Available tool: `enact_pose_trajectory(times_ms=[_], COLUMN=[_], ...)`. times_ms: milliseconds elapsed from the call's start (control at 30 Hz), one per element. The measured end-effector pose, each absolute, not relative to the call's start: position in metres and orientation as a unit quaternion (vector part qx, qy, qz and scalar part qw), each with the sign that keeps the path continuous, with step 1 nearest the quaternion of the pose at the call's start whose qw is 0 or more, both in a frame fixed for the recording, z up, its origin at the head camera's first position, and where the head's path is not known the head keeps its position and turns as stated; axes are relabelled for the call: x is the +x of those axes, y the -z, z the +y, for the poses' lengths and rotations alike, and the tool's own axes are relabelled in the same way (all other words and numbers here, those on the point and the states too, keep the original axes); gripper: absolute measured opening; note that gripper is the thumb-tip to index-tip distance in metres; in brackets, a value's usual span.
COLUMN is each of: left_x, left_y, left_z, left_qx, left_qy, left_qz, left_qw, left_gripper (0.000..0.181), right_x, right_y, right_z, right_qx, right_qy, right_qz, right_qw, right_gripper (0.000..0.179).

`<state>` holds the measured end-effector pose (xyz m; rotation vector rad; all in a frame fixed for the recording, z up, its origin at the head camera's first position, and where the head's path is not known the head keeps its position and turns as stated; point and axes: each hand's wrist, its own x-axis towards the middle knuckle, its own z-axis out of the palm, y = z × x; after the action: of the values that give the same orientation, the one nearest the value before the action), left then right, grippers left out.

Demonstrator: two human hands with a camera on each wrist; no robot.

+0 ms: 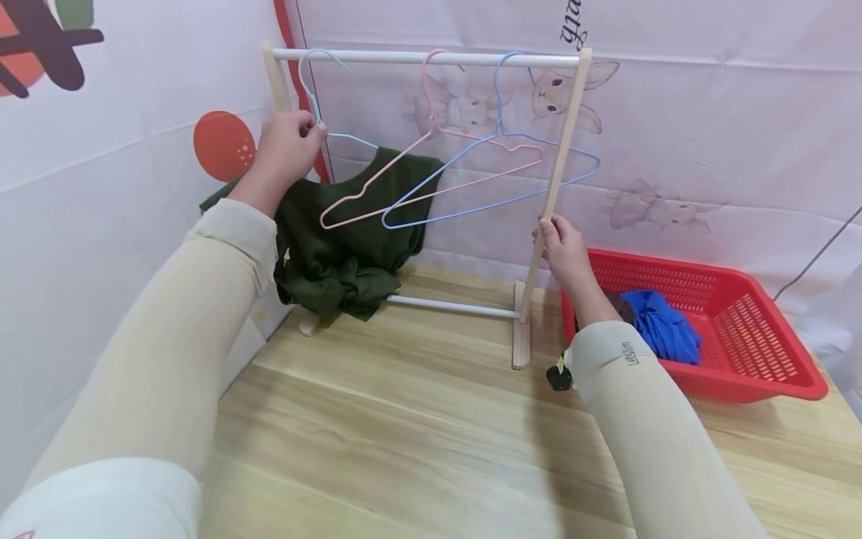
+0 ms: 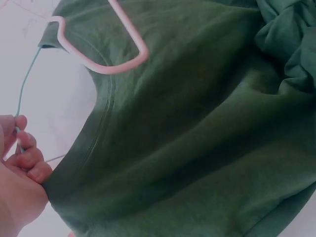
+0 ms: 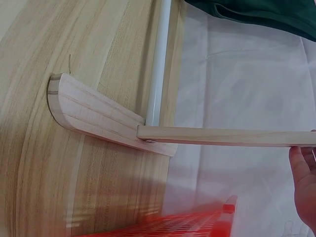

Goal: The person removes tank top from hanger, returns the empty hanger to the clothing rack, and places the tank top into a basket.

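A mint-green hanger (image 1: 355,138) carries a dark green shirt (image 1: 350,217) at the left end of a small clothes rack. My left hand (image 1: 291,146) pinches this hanger just below its hook, above the shirt's neckline. In the left wrist view, the fingers (image 2: 30,158) hold the thin wire beside the collar. My right hand (image 1: 568,251) grips the rack's right wooden post (image 1: 564,150) partway up. A pink hanger (image 1: 431,198) and a blue hanger (image 1: 485,206), both bare, hang from the white top bar (image 1: 377,57). The shirt's lower part is bunched near the tabletop.
A red plastic basket (image 1: 768,385) stands right of the rack, with a blue garment (image 1: 663,326) and a dark brown cloth inside. The rack's wooden foot (image 1: 521,344) rests on the wooden table (image 1: 404,419). Printed sheets hang behind and at the left.
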<state>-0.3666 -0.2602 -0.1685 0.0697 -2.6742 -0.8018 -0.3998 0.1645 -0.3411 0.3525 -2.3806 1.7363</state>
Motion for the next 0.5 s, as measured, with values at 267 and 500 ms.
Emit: enact_pose_trajectory(times_ms=[267,500], left_x=[-0.362,-0.356], left_y=[0.191,0.211], left_z=[-0.272,-0.281], left_qx=[0.023,0.018], left_qy=[0.304,0.335], left_qz=[-0.939,-0.934], left_qw=[0.157,0.12], left_gripper=[0.049,0.044], right_x=[-0.398,-0.399], right_y=[0.341,0.341], right_z=[0.164,0.165], right_qx=[0.121,0.122], right_qy=[-0.583,-0.585], right_qz=[-0.799,-0.797], right_qw=[0.085,0.082], right_gripper=[0.047,0.048])
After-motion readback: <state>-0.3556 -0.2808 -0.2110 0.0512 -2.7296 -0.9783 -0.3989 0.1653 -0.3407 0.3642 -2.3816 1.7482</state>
